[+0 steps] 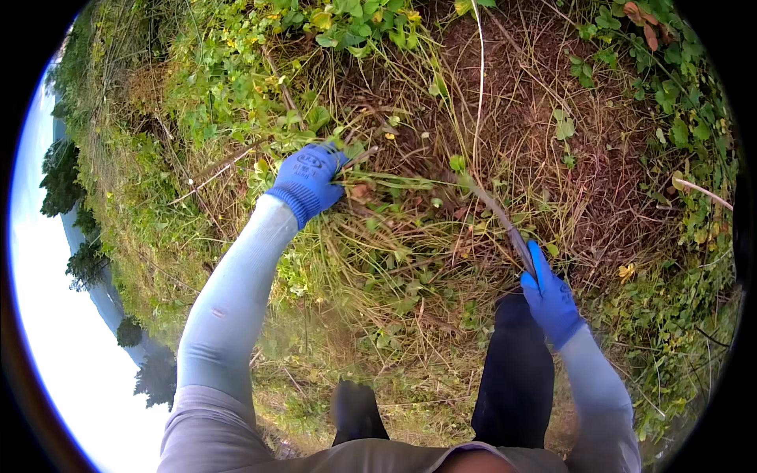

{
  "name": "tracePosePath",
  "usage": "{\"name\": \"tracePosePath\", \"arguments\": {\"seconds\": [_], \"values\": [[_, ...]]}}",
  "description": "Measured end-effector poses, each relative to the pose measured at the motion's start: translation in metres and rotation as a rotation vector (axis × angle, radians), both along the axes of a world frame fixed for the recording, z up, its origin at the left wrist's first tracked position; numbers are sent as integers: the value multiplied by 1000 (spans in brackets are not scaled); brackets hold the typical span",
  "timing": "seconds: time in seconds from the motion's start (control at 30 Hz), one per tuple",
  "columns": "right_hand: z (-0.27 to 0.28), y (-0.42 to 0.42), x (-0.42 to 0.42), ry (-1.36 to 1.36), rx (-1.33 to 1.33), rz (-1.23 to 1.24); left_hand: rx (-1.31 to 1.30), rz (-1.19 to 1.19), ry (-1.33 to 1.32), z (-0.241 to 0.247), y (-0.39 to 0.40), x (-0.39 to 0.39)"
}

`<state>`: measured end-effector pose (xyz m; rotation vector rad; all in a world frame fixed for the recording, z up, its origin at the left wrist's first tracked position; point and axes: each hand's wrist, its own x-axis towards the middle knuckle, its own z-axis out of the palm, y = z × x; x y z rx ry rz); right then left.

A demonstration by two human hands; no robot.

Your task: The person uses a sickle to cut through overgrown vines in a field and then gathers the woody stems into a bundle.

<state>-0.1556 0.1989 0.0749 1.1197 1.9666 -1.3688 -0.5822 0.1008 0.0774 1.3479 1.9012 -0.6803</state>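
Note:
My left hand [310, 177], in a blue knitted work glove, is closed on a bunch of green stems [390, 179] that stretches to the right over cut grass and vines. My right hand [550, 298], in a matching glove, grips a slim, dark tool [502, 219] near my knee. The tool slants up and left toward the stems; its far end is blurred, so its kind cannot be told. A long pale stalk [480, 77] runs down toward the tool's far end. The fingertips of my left hand are hidden among leaves.
Leafy green plants [219, 88] grow on the slope at the upper left, and more vines [680, 118] at the right. Dry stems and brown litter [615, 159] cover the ground ahead. My dark-clad legs [514, 372] are below. Trees [62, 177] stand at the far left.

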Motion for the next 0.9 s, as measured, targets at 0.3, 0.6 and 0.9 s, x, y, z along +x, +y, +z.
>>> {"name": "tracePosePath", "arguments": {"seconds": [0.3,0.6,0.9], "values": [[-26,12,-104,309,13,-122,-36,50,10,-14,-4,26],[9,21,-150,473,-246,-478,-111,-99,52,-26,-22,30],[-40,0,-156,192,-32,42,246,156,-127,-2,-44,38]]}}
